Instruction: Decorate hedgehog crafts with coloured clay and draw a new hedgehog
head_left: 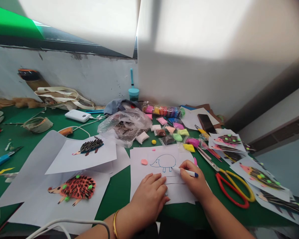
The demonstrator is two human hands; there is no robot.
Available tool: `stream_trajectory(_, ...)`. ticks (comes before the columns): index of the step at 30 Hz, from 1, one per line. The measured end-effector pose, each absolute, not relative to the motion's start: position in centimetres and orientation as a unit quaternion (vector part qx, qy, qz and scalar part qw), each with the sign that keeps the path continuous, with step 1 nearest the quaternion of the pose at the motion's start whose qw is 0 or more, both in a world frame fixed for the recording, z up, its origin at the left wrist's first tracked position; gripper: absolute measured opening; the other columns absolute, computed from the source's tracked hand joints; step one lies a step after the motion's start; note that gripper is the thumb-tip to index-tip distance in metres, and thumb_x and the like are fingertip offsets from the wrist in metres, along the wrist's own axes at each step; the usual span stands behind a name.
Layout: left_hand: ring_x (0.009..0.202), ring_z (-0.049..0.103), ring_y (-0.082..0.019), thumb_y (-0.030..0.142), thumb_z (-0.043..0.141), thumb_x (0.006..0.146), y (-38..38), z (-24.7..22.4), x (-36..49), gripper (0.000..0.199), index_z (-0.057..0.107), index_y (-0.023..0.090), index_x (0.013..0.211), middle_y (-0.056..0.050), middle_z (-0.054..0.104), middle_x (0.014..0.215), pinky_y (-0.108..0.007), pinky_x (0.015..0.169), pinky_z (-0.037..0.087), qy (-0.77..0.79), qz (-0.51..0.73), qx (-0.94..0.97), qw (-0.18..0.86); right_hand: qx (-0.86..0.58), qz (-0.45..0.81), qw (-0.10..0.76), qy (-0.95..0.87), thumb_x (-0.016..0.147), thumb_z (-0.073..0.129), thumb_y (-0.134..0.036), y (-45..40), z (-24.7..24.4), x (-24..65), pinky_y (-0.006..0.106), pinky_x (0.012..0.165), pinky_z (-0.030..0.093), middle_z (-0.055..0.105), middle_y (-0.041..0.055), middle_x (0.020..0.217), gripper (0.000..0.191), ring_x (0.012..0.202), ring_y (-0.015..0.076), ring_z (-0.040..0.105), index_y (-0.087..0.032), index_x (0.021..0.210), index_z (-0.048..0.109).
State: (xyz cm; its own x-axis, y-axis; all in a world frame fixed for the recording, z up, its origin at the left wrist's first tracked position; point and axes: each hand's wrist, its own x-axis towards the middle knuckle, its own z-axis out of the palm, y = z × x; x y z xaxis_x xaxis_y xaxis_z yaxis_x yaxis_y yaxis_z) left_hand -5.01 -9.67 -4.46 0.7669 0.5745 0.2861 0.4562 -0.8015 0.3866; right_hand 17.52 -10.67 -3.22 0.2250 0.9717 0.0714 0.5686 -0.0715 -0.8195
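Observation:
My right hand (192, 177) grips a white marker (188, 172) with a dark blue end, its tip touching the paper by the hind leg of a blue outline drawing of a hedgehog (167, 161). Below the drawing, my left hand (150, 194) lies flat on the white paper (137, 179), fingers stretched out. A flat coral lump of clay (144, 162) and a small pink piece (153, 149) rest on the sheet left of and above the drawing. Just past the paper's top edge sits a yellow clay ball (153, 142).
Red-and-yellow scissors (233, 187) lie at the right, beside several finished hedgehog pictures (262, 176). More hedgehog pictures (74, 189) lie left. Behind are clay packets (177, 136), a plastic bag of seeds (124, 126), a phone (206, 123) and a white power bank (77, 115).

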Motion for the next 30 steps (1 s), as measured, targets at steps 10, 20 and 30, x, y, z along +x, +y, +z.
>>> stream_trajectory(10, 0.126, 0.053, -0.031, 0.030, 0.058, 0.090, -9.7, -4.5, -5.1, 0.022, 0.062, 0.019, 0.110, -0.008, 0.062, 0.132, -0.054, 0.106, 0.042, 0.277, 0.202, 0.928, 0.148, -0.685, 0.276, 0.376, -0.559, 0.077, 0.051, -0.029, -10.6, -3.0, 17.4, 0.027, 0.057, 0.036, 0.055, -0.0021, 0.064, 0.012, 0.062, 0.0160, 0.050, -0.021, 0.068, 0.053)
stream_trajectory(20, 0.127, 0.050, -0.031, 0.029, 0.057, 0.091, -9.8, -4.2, -5.2, 0.021, 0.061, 0.020, 0.110, -0.006, 0.061, 0.132, -0.054, 0.107, 0.041, 0.281, 0.195, 0.925, 0.163, -0.675, 0.295, 0.399, -0.547, 0.077, 0.051, -0.026, -10.7, -3.1, 17.6, 0.028, 0.057, 0.036, 0.054, -0.0018, 0.063, 0.013, 0.061, 0.0162, 0.049, -0.021, 0.066, 0.053)
stream_trajectory(30, 0.119, 0.049, -0.029, 0.028, 0.059, 0.089, -9.8, -3.1, -5.2, 0.016, 0.063, 0.022, 0.104, -0.007, 0.058, 0.128, -0.049, 0.102, 0.046, 0.296, 0.216, 0.914, 0.175, -0.614, 0.311, 0.513, -0.513, 0.087, 0.055, -0.038, -11.1, -3.6, 17.9, 0.028, 0.064, 0.043, 0.058, 0.0003, 0.076, 0.018, 0.070, 0.0169, 0.054, -0.021, 0.091, 0.058)
